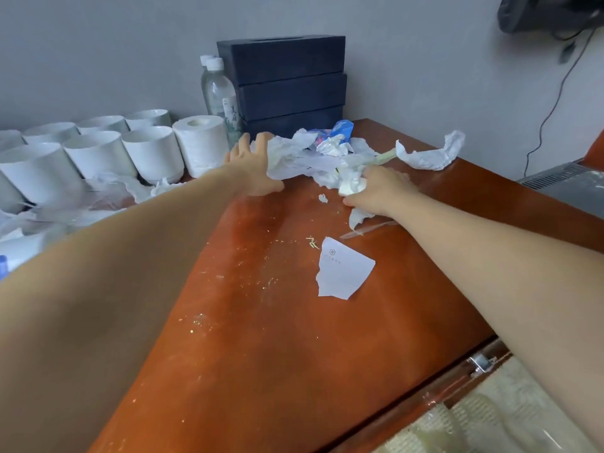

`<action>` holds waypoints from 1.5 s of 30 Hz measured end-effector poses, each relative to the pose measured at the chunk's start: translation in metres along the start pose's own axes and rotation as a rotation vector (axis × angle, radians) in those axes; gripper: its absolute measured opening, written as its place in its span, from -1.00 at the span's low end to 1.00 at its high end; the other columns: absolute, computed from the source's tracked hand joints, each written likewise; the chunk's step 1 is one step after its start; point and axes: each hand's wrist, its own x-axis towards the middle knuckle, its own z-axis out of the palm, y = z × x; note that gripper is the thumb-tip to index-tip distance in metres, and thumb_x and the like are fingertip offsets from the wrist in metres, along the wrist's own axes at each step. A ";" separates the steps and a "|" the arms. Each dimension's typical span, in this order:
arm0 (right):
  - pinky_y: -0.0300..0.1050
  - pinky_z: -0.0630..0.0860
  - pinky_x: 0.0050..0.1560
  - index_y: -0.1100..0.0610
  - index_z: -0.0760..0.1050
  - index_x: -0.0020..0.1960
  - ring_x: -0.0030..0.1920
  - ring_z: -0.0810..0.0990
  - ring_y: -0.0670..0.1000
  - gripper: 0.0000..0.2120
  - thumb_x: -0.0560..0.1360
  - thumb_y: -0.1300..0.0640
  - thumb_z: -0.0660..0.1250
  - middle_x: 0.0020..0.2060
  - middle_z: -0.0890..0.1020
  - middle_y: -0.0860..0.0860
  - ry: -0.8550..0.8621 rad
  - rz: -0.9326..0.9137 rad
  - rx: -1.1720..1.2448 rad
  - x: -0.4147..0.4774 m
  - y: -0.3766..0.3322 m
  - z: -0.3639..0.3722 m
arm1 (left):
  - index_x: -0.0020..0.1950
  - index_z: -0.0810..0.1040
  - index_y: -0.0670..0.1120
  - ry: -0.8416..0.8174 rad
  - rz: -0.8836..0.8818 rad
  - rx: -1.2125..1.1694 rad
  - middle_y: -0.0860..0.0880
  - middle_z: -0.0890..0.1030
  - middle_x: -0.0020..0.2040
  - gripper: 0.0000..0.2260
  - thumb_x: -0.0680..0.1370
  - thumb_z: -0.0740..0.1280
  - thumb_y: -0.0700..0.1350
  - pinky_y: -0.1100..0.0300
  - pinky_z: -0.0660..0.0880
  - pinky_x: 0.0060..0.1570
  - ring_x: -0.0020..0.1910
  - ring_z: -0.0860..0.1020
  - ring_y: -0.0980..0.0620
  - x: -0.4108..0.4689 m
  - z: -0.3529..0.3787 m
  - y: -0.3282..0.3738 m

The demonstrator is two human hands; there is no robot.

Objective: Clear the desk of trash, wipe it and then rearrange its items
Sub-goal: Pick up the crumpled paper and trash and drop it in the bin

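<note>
A heap of crumpled white tissues and paper (304, 155), with a blue wrapper (343, 127) on top, lies at the far side of the reddish-brown desk (261, 322). My left hand (253, 165) reaches to the heap's left edge, fingers straight and touching the tissue. On the heap's near right side my right hand (379, 191) grips a wad of tissue (351, 186). A torn slip of white paper (343, 273) lies alone mid-desk. Another crumpled tissue (428, 153) sits to the far right. Crumbs and pale specks dot the desk.
Several white cups (98, 155) and a toilet roll (202, 142) crowd the left. Two water bottles (219, 89) and stacked dark boxes (287, 83) stand against the wall. Clear plastic wrap (108, 194) lies before the cups. The desk's right edge drops to a shelf.
</note>
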 end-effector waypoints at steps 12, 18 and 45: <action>-0.11 0.36 -0.23 0.07 0.37 0.33 -0.05 0.47 0.08 -0.54 0.47 0.16 0.40 0.09 0.54 0.09 0.034 -0.180 0.091 -0.003 -0.025 -0.002 | 0.10 0.45 -0.09 0.059 0.067 0.254 -0.11 0.52 0.04 -0.82 0.59 0.25 -0.02 0.05 0.41 -0.10 -0.05 0.46 -0.14 -0.010 0.001 -0.005; -0.07 0.43 -0.08 0.14 0.41 0.29 0.05 0.53 0.16 -0.57 0.44 0.21 0.40 0.13 0.55 0.11 0.109 -0.160 0.297 -0.029 -0.026 -0.034 | -0.04 0.36 -0.09 0.134 0.055 0.164 -0.09 0.43 -0.11 -0.86 0.58 0.25 -0.04 0.06 0.36 -0.15 -0.11 0.42 -0.17 -0.052 -0.021 0.000; 0.06 0.65 -0.02 0.15 0.39 0.23 0.02 0.64 0.09 -0.56 0.41 0.22 0.45 0.08 0.59 0.10 -0.112 -0.243 0.910 -0.363 -0.046 -0.100 | -0.10 0.54 -0.24 0.222 -0.129 -0.161 -0.13 0.55 -0.22 -0.82 0.51 0.30 -0.11 0.13 0.43 -0.34 -0.21 0.53 -0.12 -0.431 -0.123 0.006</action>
